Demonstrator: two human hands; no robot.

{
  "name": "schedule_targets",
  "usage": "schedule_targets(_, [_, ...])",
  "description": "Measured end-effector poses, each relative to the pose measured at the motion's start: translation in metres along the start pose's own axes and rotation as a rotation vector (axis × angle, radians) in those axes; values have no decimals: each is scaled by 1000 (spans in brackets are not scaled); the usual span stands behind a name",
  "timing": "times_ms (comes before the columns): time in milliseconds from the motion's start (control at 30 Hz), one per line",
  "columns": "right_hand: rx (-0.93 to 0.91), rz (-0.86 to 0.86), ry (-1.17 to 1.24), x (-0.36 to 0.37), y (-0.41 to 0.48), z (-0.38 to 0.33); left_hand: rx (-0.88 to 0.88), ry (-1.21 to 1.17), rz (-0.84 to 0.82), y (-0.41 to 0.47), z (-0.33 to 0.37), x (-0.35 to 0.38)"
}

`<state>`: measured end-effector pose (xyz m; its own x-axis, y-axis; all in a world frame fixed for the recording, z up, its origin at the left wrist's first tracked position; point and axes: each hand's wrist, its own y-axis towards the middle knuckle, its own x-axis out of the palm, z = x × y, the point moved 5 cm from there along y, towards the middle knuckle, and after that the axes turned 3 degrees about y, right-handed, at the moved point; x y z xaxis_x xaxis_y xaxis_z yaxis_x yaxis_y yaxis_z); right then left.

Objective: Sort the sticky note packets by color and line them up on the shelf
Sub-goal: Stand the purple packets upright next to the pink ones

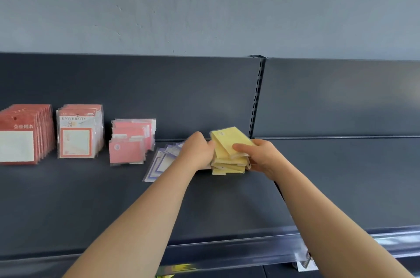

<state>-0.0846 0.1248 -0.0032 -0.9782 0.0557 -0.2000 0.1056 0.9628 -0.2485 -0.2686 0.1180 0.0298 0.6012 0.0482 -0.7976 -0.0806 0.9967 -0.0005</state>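
A bundle of yellow sticky note packets (227, 152) is held over the dark shelf (91, 198) near its middle. My left hand (200, 152) grips the bundle's left side and my right hand (259, 155) clasps its right side, thumb on the top packet. Purple-bordered packets (160, 161) lie flat and fanned out just left of my left hand, partly hidden by it. Further left stand upright rows: pink packets (129, 148), red-framed "UNIVERSITY" packets (77, 134) and red packets (22, 136) at the far left.
The shelf's back panel (159, 96) rises behind the rows, with a slotted upright post (256, 100) just right of the yellow bundle. A clear price rail (250, 246) runs along the front edge. Bare shelf stretches to the right of the post.
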Motion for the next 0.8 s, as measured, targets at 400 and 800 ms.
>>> schedule_targets(400, [-363, 36, -502, 19, -17, -17, -210, 381, -45, 12, -61, 10])
schedule_targets(800, [-430, -17, -573, 16, -6, 0, 28, -242, 74, -17, -18, 9])
